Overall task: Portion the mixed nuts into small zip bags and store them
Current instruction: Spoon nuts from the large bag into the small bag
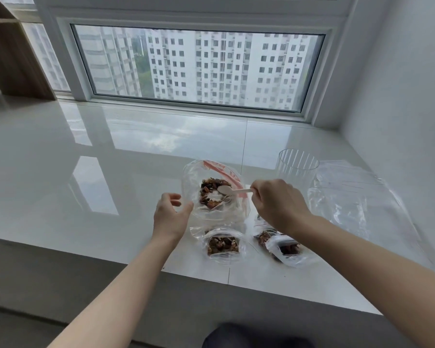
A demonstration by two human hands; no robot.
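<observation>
A large clear bag [194, 182] with a red zip strip stands open on the white sill, with mixed nuts [211, 194] at its bottom. My right hand [278, 204] grips the handle of a pale spoon [230, 190] whose bowl is inside the bag above the nuts. My left hand [170, 217] is at the bag's left edge, thumb touching the plastic and fingers loosely curved around nothing. Nearer to me lie small zip bags holding nuts: one [222, 244] in the middle, two more [285, 248] partly under my right forearm.
A ribbed clear plastic cup [296, 167] stands behind my right hand. Several empty clear bags [357, 197] lie heaped to the right near the wall. The glossy sill [86, 172] stretches left toward a wooden shelf [13, 56]. The sill's front edge drops off close to me.
</observation>
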